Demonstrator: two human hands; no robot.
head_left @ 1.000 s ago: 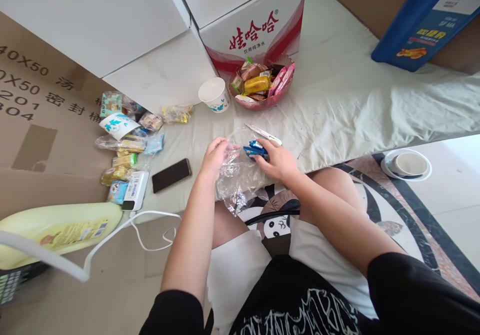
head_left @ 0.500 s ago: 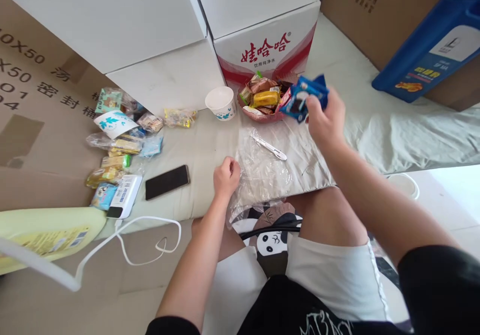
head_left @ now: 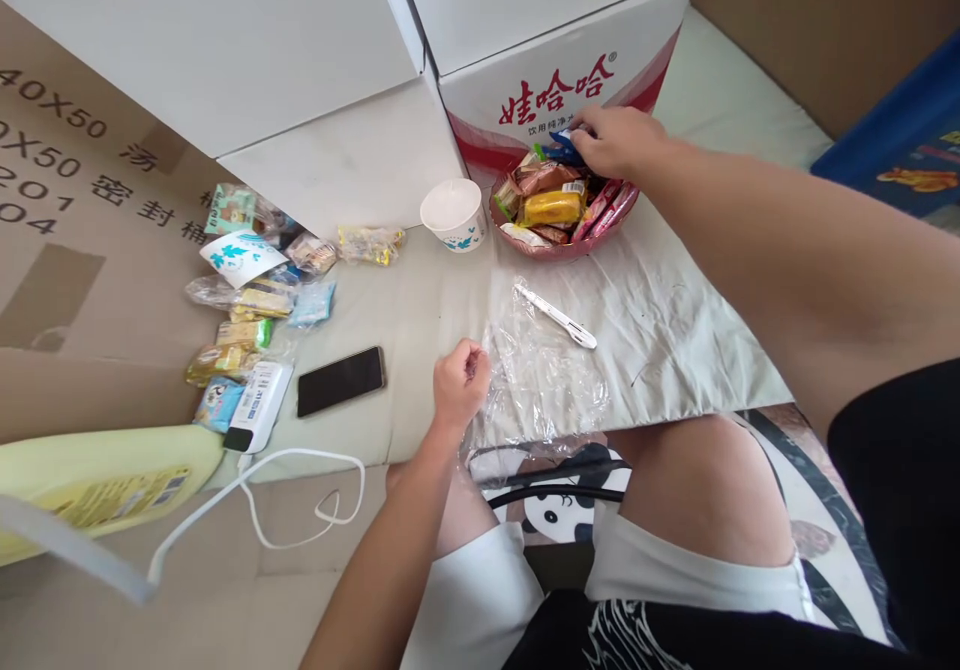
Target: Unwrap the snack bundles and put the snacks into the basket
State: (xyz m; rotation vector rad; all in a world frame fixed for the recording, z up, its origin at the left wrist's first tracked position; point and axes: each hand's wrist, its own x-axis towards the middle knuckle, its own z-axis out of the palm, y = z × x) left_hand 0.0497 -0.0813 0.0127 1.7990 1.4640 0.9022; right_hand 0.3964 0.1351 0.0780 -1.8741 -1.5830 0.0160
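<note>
At the far side of the round pink bowl [head_left: 571,250], our right hand [head_left: 619,142] pinches a glossy blue packet [head_left: 562,148] that the crowded heap [head_left: 551,208] could shed, our left hand [head_left: 459,382] curled, its hold on clear plastic film [head_left: 559,390] unclear.

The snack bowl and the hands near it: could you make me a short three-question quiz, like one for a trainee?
1. What does the right hand hold: (a) a phone, (b) a blue packet, (c) a white cable?
2. True or false: the left hand is nearer the clear plastic than the snack bowl.
3. What stands just left of the bowl?

Key: 1 b; 2 true; 3 a paper cup.
</note>
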